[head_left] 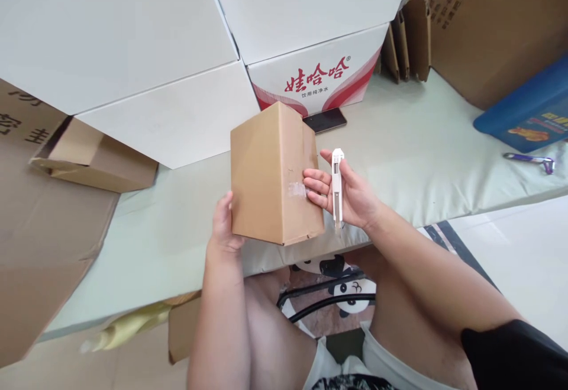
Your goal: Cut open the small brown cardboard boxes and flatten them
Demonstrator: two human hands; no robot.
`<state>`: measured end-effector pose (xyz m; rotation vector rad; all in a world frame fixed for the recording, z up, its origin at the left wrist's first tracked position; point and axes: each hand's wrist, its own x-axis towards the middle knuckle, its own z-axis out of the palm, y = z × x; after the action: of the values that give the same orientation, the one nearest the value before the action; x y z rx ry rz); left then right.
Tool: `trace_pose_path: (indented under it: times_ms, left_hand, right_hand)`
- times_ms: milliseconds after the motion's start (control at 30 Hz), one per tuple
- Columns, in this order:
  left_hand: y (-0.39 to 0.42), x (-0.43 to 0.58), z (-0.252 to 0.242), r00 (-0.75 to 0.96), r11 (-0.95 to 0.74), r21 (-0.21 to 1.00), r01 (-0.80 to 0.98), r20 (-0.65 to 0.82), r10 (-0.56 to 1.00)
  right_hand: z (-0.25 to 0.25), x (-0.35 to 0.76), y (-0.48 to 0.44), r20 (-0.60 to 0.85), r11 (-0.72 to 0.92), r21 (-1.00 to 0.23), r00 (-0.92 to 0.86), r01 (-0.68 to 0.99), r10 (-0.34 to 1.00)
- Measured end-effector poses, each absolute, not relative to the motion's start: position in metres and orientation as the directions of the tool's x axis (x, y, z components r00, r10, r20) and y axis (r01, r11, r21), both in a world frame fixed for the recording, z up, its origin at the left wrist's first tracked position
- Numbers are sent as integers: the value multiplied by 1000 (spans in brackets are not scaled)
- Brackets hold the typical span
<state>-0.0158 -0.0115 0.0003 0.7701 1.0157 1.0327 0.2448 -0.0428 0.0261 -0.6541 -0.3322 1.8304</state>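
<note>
A brown cardboard box [257, 177] is held tilted above the near edge of the bench, with a strip of clear tape [297, 189] on its right side. My left hand [225, 224] grips the box at its lower left corner, the thumb along the side and the other fingers mostly hidden beneath. In my right hand [358, 196] a white utility knife [337, 186] lies upright between thumb and index finger. Its clear lower tip points down. The other right fingers reach toward the box's taped side, close to or touching it.
White cartons [310, 76] with red lettering stand behind the box. A black phone [326, 120] lies at their foot. To the right are a blue container [528, 112], a purple-handled tool [530, 159] and folded cardboard [412, 41]. An open cardboard box [102, 153] sits at left.
</note>
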Motion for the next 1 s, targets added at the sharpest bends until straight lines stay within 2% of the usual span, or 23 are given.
trace_pose_path:
  times_ms: [100, 133, 300, 467, 567, 667, 767, 867, 933, 1000]
  left_hand:
    - [-10, -18, -4, 148, 490, 787, -375, -471, 869]
    - [-9, -18, -4, 129, 491, 771, -405, -484, 866]
    - [-4, -16, -1, 65, 336, 785, -521, -356, 932]
    - [-2, -14, -2, 42, 256, 806, -534, -278, 960]
    - [-4, -2, -2, 51, 252, 801, -542, -268, 962]
    - [-6, 16, -4, 102, 338, 770, -541, -339, 935]
    - [-7, 31, -10, 196, 472, 748, -466, -433, 880]
    - [-6, 39, -19, 224, 513, 816, -266, -465, 857]
    - [-7, 42, -22, 134, 380, 918, -112, -365, 921]
    - [-11, 44, -20, 6, 102, 995, 21, -102, 995]
  right_hand:
    - [29, 247, -42, -262, -270, -535, -147, -800, 954]
    - [28, 250, -40, -254, -220, -536, -93, -815, 963]
    - [23, 272, -27, -196, -16, -593, 125, -805, 973]
    - [14, 278, -24, -133, 150, -741, 362, -655, 923]
    - [7, 268, -29, -6, 217, -807, 376, -549, 927]
    - [1, 258, -37, 186, 321, -859, 340, -399, 922]
    - [0, 258, -44, 338, 374, -917, 228, -141, 913]
    - [3, 267, -49, 414, 418, -908, 179, 16, 893]
    - [6, 273, -51, 456, 450, -890, 161, 76, 875]
    - [7, 275, -52, 518, 502, -851, 92, 155, 851]
